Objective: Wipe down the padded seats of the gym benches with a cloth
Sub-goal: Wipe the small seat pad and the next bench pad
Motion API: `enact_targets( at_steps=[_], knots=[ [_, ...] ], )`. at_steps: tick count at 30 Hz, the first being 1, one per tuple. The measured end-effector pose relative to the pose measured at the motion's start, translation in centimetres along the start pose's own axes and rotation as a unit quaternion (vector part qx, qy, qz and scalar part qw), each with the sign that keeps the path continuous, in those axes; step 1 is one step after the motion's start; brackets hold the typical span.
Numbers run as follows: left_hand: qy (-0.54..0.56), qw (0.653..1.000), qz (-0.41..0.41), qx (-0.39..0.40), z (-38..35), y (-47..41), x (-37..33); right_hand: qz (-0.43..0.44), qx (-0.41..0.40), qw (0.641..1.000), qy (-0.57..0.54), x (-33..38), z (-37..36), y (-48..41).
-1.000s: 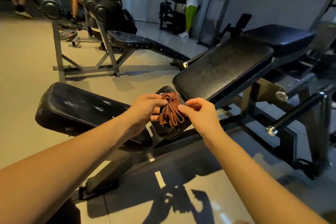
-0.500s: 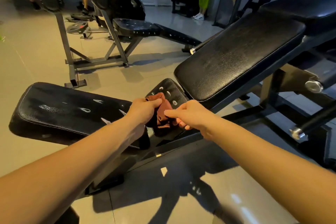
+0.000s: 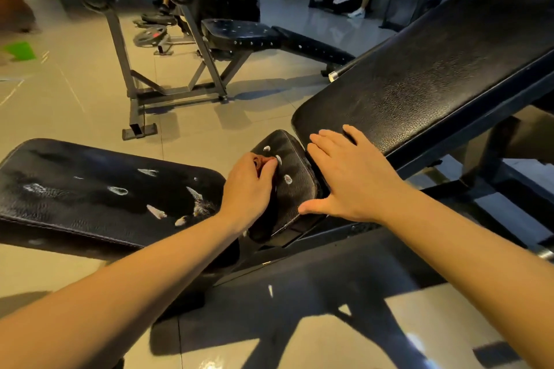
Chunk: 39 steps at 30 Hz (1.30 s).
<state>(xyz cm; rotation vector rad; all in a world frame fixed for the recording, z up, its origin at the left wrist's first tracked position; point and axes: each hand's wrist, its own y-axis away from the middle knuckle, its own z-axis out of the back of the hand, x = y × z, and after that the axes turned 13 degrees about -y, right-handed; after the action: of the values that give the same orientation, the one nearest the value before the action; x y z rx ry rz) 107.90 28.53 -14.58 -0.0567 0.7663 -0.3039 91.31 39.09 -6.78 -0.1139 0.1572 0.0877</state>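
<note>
My left hand is curling around a brown cloth, bunching it against the small black seat pad of the bench in front of me. Only a sliver of cloth is showing between my fingers. My right hand is lying flat, fingers straight and spread, grasping nothing. Its fingertips are resting on the lower edge of the tilted back pad, and its thumb is touching the seat pad's near corner. A long flat pad with white worn patches is lying to the left. Behind it, another bench is standing on the tiled floor, with weight plates near it.
</note>
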Motion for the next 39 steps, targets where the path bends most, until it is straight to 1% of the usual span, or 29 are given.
enact_targets(
  at_steps=[2, 5, 7, 10, 12, 14, 15, 18, 19, 21, 23, 26, 28, 30, 32, 34, 37, 39],
  knots=[
    [0.014, 0.999, -0.021, -0.028, -0.5, 0.3, 0.4, 0.008, 0.005, 1.0, 0.025, 0.0, -0.1, 0.0],
    [0.046, 0.997, -0.049, -0.049, -0.9, 1.5, -0.1, 0.013, 0.005, 1.0, 0.027, -0.1, -0.1, 0.0],
    [0.038, 0.993, -0.105, -0.04, -0.8, 3.3, -0.2, 0.014, -0.003, 1.0, 0.026, 0.0, -0.1, 0.0],
    [0.008, 0.977, -0.215, -0.007, -0.2, 6.0, 0.5, 0.016, -0.011, 0.999, 0.032, -0.1, -0.3, 0.0],
    [-0.004, 0.968, -0.25, 0.005, 0.1, 5.5, 0.8, 0.018, -0.025, 0.999, 0.031, -0.1, -0.5, 0.0],
    [-0.004, 0.968, -0.25, 0.004, -0.1, 3.6, 0.8, 0.022, -0.034, 0.999, 0.03, -0.2, -0.8, -0.2],
    [-0.005, 0.973, -0.229, 0.001, -0.3, 2.1, 0.9, 0.025, -0.038, 0.999, 0.029, -0.2, -0.9, -0.2],
    [-0.018, 0.992, -0.126, 0.007, -0.4, -2.2, 1.3, 0.026, -0.04, 0.998, 0.027, -0.2, -0.9, -0.2],
    [-0.025, 0.994, -0.106, 0.012, -0.3, -2.8, 1.3, 0.023, -0.036, 0.999, 0.025, -0.1, -0.9, -0.2],
    [-0.032, 0.993, -0.111, 0.03, 0.3, -2.1, 1.1, 0.021, -0.027, 0.999, 0.022, -0.1, -0.7, -0.2],
    [-0.047, 0.982, -0.174, 0.057, 1.8, 0.1, 1.0, 0.019, -0.019, 0.999, 0.021, -0.1, -0.7, -0.2],
    [-0.115, 0.943, -0.295, 0.106, 3.9, 3.2, 1.3, 0.019, -0.021, 0.999, 0.023, -0.1, -0.9, -0.2],
    [-0.167, 0.926, -0.328, 0.088, 4.1, 2.6, 0.9, 0.018, -0.025, 0.999, 0.02, -0.1, -0.9, -0.2],
    [-0.192, 0.933, -0.295, 0.069, 3.7, 0.2, 0.6, 0.02, -0.03, 0.999, 0.017, -0.3, -1.1, -0.3],
    [-0.231, 0.943, -0.234, 0.049, 3.4, -3.2, 0.9, 0.02, -0.031, 0.999, 0.013, -0.2, -1.2, -0.3],
    [-0.275, 0.944, -0.177, 0.042, 3.3, -5.6, 1.5, 0.02, -0.029, 0.999, 0.01, -0.2, -1.2, -0.3],
    [-0.242, 0.959, -0.138, 0.043, 3.2, -4.5, 1.2, 0.019, -0.025, 0.999, 0.009, -0.3, -1.2, -0.3],
    [-0.203, 0.963, -0.163, 0.073, 3.9, -1.4, 0.7, 0.019, -0.027, 0.999, 0.011, -0.3, -1.3, -0.3]
  ],
)
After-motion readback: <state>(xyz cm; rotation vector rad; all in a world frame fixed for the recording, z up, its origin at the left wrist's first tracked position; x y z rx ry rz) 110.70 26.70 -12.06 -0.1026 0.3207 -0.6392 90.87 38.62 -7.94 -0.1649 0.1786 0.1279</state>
